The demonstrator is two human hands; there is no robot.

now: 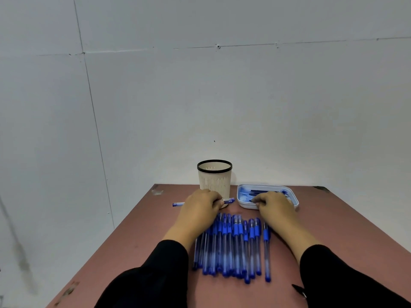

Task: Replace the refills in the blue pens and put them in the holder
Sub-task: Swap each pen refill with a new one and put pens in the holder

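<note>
Several blue pens (233,245) lie side by side in a row on the brown table (124,241). My left hand (200,210) grips one blue pen (178,204) that lies crosswise in front of the white holder (214,177), its ends sticking out on both sides of the hand. My right hand (274,207) reaches into the white tray (243,204) of dark refills (258,192), its fingers curled over them; whether it holds one is hidden.
The holder has a black rim and stands at the table's far edge against the grey wall. The tray sits just right of it. A small black object (299,290) lies by my right sleeve.
</note>
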